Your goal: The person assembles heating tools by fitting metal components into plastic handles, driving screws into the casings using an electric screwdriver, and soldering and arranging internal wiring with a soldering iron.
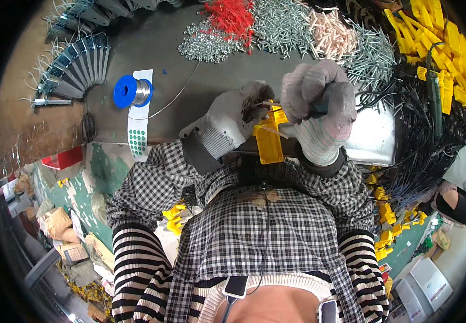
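Note:
A yellow plastic housing (269, 144) hangs at the table's near edge, between my hands and in front of my checked apron. My left hand (233, 114), in a grey glove with dark, worn fingertips, is closed at the housing's upper end. Thin pale wires (272, 131) cross the housing there. To the right, my right hand (321, 97), also gloved, is curled into a fist close above the housing. Something dark shows among its fingers, but I cannot make out what it is.
A blue solder spool (126, 91) stands left on a white strip with green dots (137, 141). Along the back lie nuts (203, 46), red pieces (230, 19) and screws (281, 29). Black cables (421, 145) and yellow housings (448, 46) are heaped right, beside a dark-handled tool (433, 94).

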`<state>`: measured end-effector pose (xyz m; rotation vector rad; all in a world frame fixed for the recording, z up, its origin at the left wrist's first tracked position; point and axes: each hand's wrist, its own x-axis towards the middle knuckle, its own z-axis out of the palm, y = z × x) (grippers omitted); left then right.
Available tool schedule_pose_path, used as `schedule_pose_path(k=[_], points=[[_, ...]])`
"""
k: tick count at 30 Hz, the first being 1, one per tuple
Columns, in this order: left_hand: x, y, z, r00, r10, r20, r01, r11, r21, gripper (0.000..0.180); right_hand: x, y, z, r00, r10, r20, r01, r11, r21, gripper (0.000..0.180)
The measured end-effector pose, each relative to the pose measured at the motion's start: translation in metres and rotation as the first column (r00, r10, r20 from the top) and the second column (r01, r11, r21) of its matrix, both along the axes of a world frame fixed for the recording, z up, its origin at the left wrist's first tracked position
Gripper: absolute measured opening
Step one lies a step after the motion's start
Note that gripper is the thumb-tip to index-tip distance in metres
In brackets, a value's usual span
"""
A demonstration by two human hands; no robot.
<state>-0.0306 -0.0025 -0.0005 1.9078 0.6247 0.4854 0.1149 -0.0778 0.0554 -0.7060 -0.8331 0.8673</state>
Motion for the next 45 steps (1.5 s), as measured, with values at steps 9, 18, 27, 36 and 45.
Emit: schedule_pose_path(k=[9,18,27,36,45], points=[[0.007,-0.006,0.020,0.940,0.055,-0.338,0.098,0.902,0.420,0.048,0.000,0.002,-0.008,0.999,0.029,0.044,-0.028,0.999,-0.015,0.040],[0.018,-0.002,0.015,0.909,0.047,-0.414,0.120,0.922,0.368,0.049,-0.002,0.004,-0.020,0.997,0.066,-0.027,-0.064,0.995,0.073,0.033],[0.007,0.031,0.075,0.983,-0.081,0.164,0.118,0.965,-0.235,0.040,0.008,0.001,0.007,0.929,0.331,0.168,-0.300,0.936,-0.186,0.020],[0.046,0.024,0.123,0.884,-0.446,0.138,0.293,0.759,0.581,0.014,-0.031,0.010,-0.006,0.934,-0.096,-0.345,0.008,0.968,-0.249,0.027],[-0.015,-0.014,0.011,0.999,-0.001,-0.035,0.024,0.731,0.682,0.032,0.129,0.069,-0.003,0.740,-0.166,0.652,0.492,0.794,-0.356,0.037]])
